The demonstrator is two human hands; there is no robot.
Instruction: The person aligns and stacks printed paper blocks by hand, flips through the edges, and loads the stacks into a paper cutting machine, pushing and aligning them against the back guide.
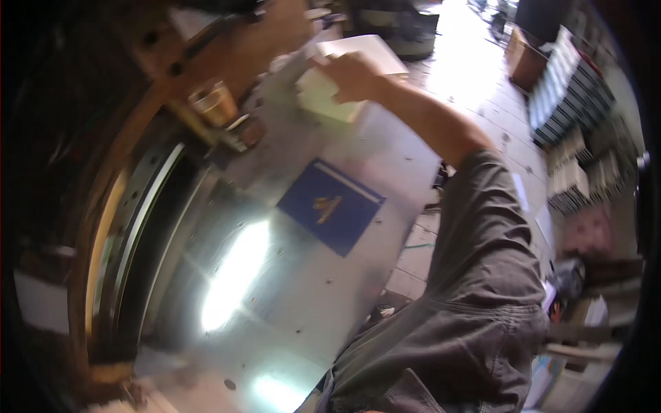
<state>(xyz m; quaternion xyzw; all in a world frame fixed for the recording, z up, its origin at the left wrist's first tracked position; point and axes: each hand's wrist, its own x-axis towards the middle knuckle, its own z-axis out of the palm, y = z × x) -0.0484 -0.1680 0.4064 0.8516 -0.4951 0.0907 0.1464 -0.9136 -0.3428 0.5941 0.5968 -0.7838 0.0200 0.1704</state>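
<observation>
My right arm, in a dark grey sleeve, stretches across to the far side of a metal table (303, 296). At its end my right hand (354, 77) is over a stack of pale sheets (375, 51), with thumb and forefinger apart. Motion blurs the fingertips, and whether they press on the top sheet is hard to see. Nearer to me lies a dark blue flat board or book cover (344, 213), with a gold design in its middle and a pale strip along one edge. I see no clear sign of my left hand.
Left of the table runs a dark slot with a metal rail (148, 206) beside a wooden frame. A tan cup-like container (215, 104) stands near the back left. Bundled stacks (568, 179) line the tiled floor at right. A pale blurred stack (148, 399) sits lower left.
</observation>
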